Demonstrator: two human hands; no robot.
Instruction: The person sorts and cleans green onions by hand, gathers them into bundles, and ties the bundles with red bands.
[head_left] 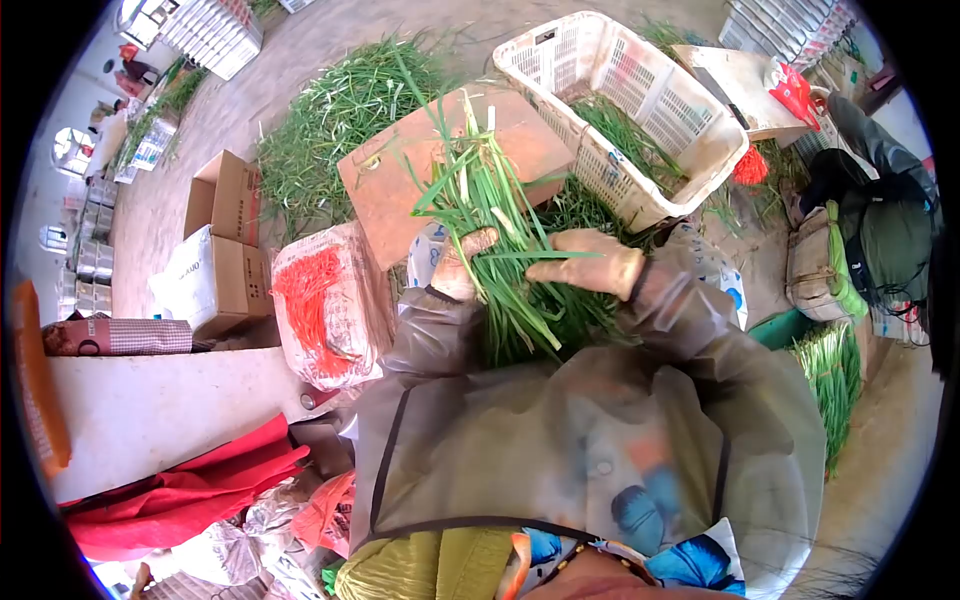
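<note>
My left hand (458, 266), in a soiled pale glove, is closed around the lower part of a bunch of garlic chives (492, 190). The bunch fans upward, pale stem ends at the top, over a reddish-brown board (385, 195). My right hand (590, 262), gloved too, is at the bunch's right side. A long green leaf (550, 255) crosses between its thumb and forefinger, which look pinched on it; the other fingers are curled out of sight. More loose greens (530, 325) lie below both hands, over my lap.
A white plastic crate (690, 130) with some greens stands ahead right. A heap of chives (345, 125) lies on the floor ahead left. Red ties (315, 300) rest on a wrapped stack at left, near cardboard boxes (238, 275). At right are bundled chives (830, 385) and a dark bag (885, 235).
</note>
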